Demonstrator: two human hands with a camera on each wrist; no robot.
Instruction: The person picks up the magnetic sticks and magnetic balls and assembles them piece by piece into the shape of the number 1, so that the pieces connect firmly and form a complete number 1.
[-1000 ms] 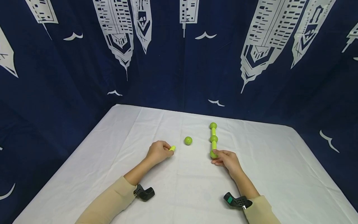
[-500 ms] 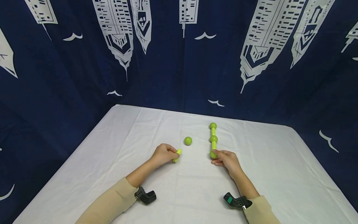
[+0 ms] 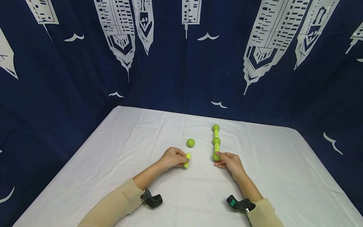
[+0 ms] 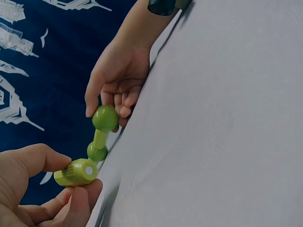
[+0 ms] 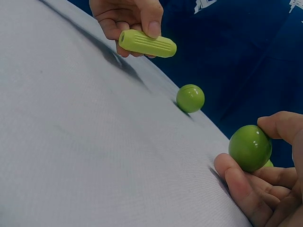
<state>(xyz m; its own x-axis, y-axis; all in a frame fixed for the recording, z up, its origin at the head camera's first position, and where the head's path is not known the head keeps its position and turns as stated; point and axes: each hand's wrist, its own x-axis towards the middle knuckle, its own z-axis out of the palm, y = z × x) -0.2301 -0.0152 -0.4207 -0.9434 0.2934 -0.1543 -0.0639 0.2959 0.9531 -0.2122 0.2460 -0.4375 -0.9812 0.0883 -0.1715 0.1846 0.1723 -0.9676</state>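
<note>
My left hand point(image 3: 173, 157) pinches a short yellow-green ribbed rod point(image 5: 147, 43) between thumb and fingers; a small silvery disc shows on its end in the left wrist view. On the right, my right hand point(image 3: 231, 162) holds the near green ball point(image 5: 250, 147) of a straight chain between thumb and fingers. This chain point(image 3: 216, 141) has green balls joined by yellow-green rods and points away from me. A loose green ball point(image 3: 190, 142) lies on the cloth, just beyond the left hand and left of the chain.
A white cloth point(image 3: 158, 126) with light creases covers the table. Behind it hangs a dark blue curtain point(image 3: 170, 78) printed with white buildings and birds. Black camera mounts point(image 3: 151, 199) sit on both wrists, below beige sleeves.
My left hand has moved right and slightly nearer to me with the rod, which now shows more of its length and stands more upright. The right hand, chain and loose ball stay put.
</note>
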